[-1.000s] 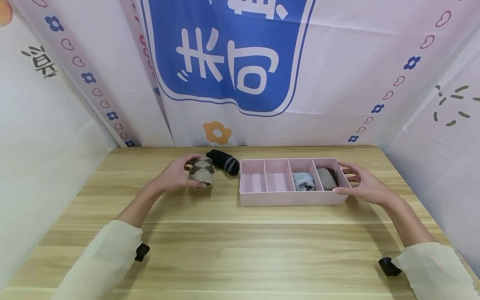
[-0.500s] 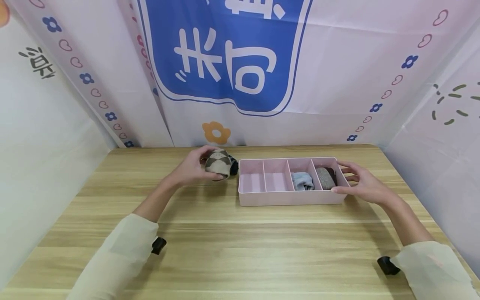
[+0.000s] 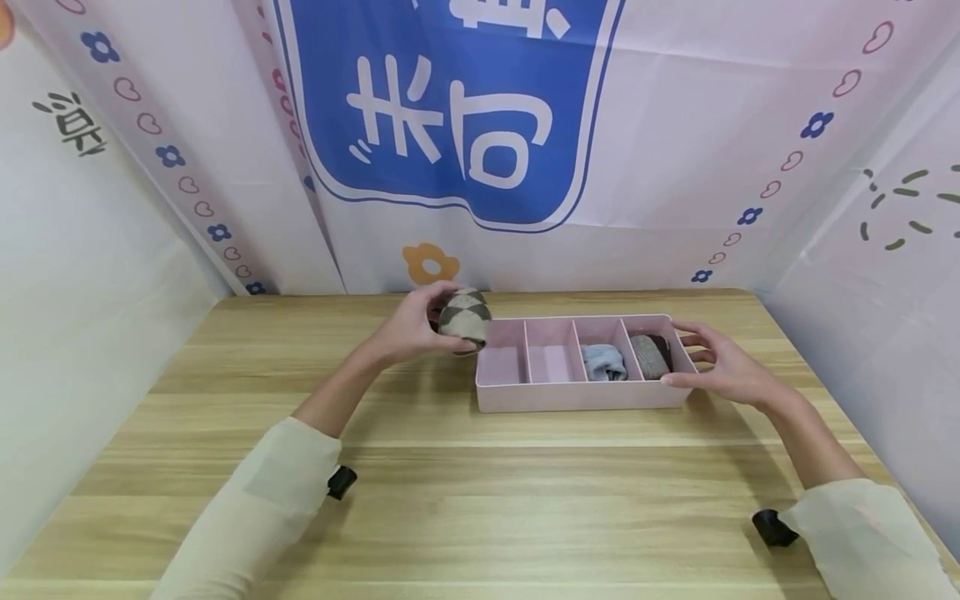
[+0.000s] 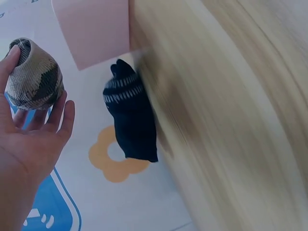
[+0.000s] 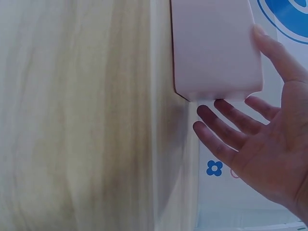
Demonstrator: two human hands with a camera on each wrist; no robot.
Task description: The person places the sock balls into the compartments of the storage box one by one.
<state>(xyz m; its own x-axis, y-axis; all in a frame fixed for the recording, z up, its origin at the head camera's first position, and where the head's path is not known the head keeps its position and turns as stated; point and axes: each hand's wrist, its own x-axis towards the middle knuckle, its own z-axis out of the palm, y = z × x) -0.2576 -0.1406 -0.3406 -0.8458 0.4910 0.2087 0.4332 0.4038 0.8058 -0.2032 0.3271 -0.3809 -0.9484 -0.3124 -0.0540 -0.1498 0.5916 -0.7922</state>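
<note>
My left hand (image 3: 415, 327) holds a rolled argyle sock (image 3: 467, 318), beige with brown diamonds, thumb on the near side. It is raised by the left end of a pink divided box (image 3: 581, 397), overlapping its back left corner in the head view. In the left wrist view, the sock (image 4: 36, 77) sits between thumb and curled fingers. A black sock with grey stripes (image 4: 130, 115) lies on the table beyond that hand, hidden behind it in the head view. My right hand (image 3: 726, 367) grips the box's right end, thumb at the front rim, fingers along the end wall (image 5: 216, 53).
The box has several compartments in a row. A light blue rolled sock (image 3: 604, 362) lies in the third from the left, a grey-brown one (image 3: 650, 357) in the rightmost. A printed cloth (image 3: 637, 167) hangs behind the wooden table (image 3: 480, 500).
My left hand has carried the argyle sock rightward and slightly up, passing in front of the black sock to the box's left end. My right hand stays at the box.
</note>
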